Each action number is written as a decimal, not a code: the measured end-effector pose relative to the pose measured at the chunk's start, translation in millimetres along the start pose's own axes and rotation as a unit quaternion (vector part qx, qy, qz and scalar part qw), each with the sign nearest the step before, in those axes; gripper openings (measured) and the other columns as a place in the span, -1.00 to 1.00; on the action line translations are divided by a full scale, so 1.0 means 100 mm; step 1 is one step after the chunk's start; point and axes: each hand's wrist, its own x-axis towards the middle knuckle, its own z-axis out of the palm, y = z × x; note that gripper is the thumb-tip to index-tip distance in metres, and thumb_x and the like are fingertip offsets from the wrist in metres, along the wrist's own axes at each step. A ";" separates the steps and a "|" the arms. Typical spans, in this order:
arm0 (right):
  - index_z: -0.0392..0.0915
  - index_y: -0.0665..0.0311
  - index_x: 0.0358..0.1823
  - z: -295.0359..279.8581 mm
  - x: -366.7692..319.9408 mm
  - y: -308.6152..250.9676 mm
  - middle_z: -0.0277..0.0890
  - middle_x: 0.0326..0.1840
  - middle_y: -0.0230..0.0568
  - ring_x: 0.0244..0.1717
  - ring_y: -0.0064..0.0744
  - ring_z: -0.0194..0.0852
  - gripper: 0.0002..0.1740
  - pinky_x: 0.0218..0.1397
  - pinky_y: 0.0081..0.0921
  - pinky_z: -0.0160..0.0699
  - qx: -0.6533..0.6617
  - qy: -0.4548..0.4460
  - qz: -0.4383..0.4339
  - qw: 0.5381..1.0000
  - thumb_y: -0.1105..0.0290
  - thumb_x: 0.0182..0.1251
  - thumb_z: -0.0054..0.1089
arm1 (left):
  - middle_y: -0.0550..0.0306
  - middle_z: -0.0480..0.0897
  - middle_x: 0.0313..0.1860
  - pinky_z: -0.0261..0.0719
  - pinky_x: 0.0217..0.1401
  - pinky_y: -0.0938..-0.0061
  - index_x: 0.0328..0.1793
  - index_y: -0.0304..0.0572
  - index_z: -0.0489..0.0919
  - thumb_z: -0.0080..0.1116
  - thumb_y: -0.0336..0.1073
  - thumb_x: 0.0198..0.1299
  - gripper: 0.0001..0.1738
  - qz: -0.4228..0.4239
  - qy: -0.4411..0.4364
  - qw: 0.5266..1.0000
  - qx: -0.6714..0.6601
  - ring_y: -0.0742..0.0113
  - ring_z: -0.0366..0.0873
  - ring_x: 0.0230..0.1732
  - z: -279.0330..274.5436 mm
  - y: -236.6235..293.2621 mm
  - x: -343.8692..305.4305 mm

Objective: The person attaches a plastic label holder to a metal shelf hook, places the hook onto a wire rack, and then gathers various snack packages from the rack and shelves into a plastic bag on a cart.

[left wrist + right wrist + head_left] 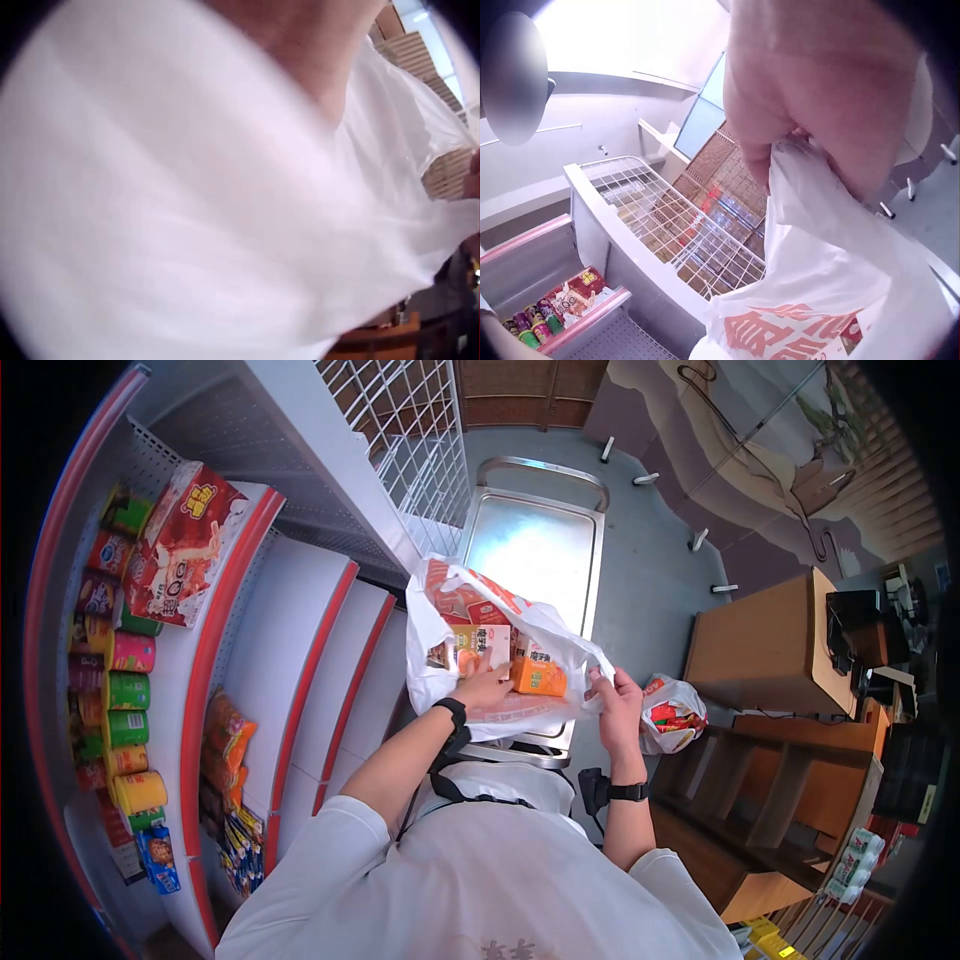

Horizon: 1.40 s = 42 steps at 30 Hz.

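A white plastic bag (425,625) with red print is spread wide over a metal cart. Inside it lie an orange package (540,677), a pale box (492,638) with dark lettering, and several red packages. My left hand (484,686) reaches into the bag's mouth, fingers extended over the pale box. On the other side, my right hand (618,705) grips the bag's handle edge; the right wrist view shows the plastic bunched in the fist (817,97). White plastic fills most of the left wrist view and hides the left fingers there.
To the left stand stepped shelves (270,650) with cans (128,690), a red box (185,550) and snack bags (228,745). The metal cart (535,550) extends ahead beside a white wire grid (420,440). A second filled bag (672,715) sits right, near a wooden cabinet (760,645).
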 end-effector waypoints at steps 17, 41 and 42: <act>0.40 0.41 -0.08 0.46 -0.11 -0.38 0.29 0.02 -0.03 0.09 -0.09 0.26 -0.65 0.17 -0.28 0.25 -0.409 0.295 -0.400 0.765 0.55 0.04 0.14 | -0.51 -0.04 0.43 0.13 0.42 0.08 0.45 -0.35 0.07 0.12 -0.01 0.12 -0.12 0.077 0.083 0.993 -0.029 -0.37 0.02 0.42 -0.60 -0.24 -1.31; 0.35 0.39 0.24 0.18 0.75 -0.57 0.60 -0.21 -0.17 -0.31 -0.44 0.56 -0.42 -0.27 -0.53 0.50 -0.518 -0.139 0.032 0.843 0.23 0.23 0.11 | -0.10 0.59 -0.18 0.49 -0.04 0.31 0.16 -0.20 0.42 0.19 -0.36 0.05 -0.51 -0.006 0.424 0.821 -0.382 0.00 0.55 -0.08 -1.26 -0.85 -2.49; 0.35 0.39 0.22 0.25 0.60 -0.63 0.60 -0.21 -0.18 -0.29 -0.44 0.56 -0.45 -0.26 -0.53 0.51 -0.463 -0.175 0.019 0.868 0.27 0.24 0.10 | -0.21 0.42 0.11 0.41 0.14 0.25 0.31 -0.15 0.29 0.21 -0.38 0.04 -0.35 0.081 0.571 0.797 -0.179 -0.11 0.40 0.11 -1.32 -0.88 -2.48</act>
